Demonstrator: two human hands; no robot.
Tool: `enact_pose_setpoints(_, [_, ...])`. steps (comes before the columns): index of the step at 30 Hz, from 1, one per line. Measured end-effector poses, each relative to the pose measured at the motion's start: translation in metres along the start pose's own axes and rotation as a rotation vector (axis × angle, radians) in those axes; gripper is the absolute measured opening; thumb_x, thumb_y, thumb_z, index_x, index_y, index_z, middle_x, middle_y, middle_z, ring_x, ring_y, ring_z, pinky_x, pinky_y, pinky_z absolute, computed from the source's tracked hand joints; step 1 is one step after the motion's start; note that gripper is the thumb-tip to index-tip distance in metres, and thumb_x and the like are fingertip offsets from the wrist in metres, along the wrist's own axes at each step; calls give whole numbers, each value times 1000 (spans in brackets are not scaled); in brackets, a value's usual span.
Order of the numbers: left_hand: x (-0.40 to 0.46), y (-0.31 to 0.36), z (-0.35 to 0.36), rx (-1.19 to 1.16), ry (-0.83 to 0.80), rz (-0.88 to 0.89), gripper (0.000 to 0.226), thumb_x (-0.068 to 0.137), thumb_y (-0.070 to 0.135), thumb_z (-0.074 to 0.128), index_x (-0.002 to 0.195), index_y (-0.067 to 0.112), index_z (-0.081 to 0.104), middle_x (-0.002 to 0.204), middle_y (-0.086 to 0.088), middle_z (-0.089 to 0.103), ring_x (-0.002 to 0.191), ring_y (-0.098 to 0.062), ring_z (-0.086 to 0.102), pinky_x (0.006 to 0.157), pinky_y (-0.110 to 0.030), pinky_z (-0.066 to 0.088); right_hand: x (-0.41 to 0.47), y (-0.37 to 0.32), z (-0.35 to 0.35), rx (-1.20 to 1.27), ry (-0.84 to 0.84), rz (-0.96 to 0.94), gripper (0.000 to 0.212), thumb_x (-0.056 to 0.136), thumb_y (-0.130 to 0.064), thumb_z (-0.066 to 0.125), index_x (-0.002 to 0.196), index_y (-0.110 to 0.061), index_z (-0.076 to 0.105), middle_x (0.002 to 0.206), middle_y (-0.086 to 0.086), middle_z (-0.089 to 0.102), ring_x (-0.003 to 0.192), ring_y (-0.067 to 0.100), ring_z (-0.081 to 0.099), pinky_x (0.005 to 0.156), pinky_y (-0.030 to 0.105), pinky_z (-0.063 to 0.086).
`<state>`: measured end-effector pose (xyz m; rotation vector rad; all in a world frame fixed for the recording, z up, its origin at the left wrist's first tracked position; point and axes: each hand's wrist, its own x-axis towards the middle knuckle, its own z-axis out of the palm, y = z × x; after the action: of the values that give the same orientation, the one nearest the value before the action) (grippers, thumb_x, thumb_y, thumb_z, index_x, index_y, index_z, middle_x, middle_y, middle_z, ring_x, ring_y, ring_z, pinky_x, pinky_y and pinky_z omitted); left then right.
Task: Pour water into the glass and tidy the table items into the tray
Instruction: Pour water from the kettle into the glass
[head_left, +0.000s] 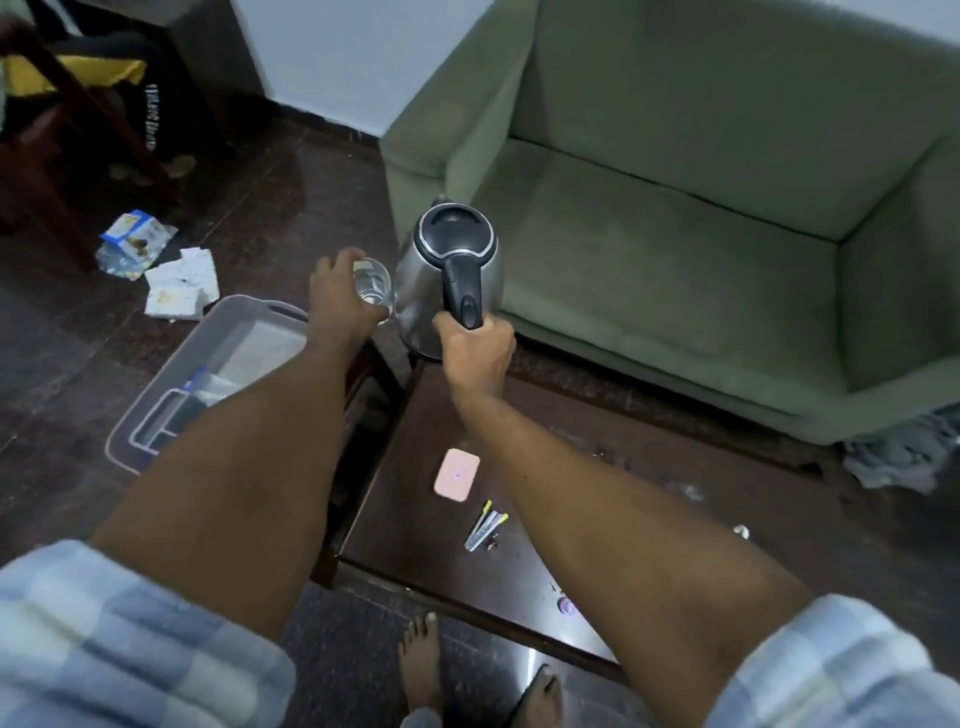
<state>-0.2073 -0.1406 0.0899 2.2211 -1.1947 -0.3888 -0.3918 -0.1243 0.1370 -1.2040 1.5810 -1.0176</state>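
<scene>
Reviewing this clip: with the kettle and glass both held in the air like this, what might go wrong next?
1. The left hand holds the glass past the table edge, so a missed pour would likely hit the floor or the grey tray below.
2. The steel kettle, gripped by the right hand, nearly touches the glass; a knock could tip it.
3. Drips could reach the pink card under the right arm.

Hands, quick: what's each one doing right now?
Left hand: closed around the glass, holding it up.
Right hand: closed on the kettle handle, holding it beside the glass.
</scene>
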Motion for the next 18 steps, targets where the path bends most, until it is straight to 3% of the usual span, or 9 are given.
enact_pose_setpoints(4, [-29,58,69,-14,-114,83,74,64,20,89,131,19,58,124,-18,55,115,-40,56,100,-43,48,26,41,-77,-29,126,39,35,65,-27,72,52,-3,50,58,7,34,54,17,31,49,40,40])
enact_pose_setpoints(9, [-78,110,155,-41,-270,170,79,62,24,91,134,19,58,126,-15,56,117,-38,56,102,-43,49,45,94,-167,-30,269,113,41,64,-28,71,48,-16,36,60,1,30,53,14,24,49,32,30])
enact_pose_setpoints(18, [-153,160,247,-20,-455,302,78,68,26,90,137,26,54,126,-7,53,117,-30,55,101,-45,51,52,172,-266,-45,394,238,44,70,-17,74,50,-19,35,51,-3,30,51,18,28,49,31,29])
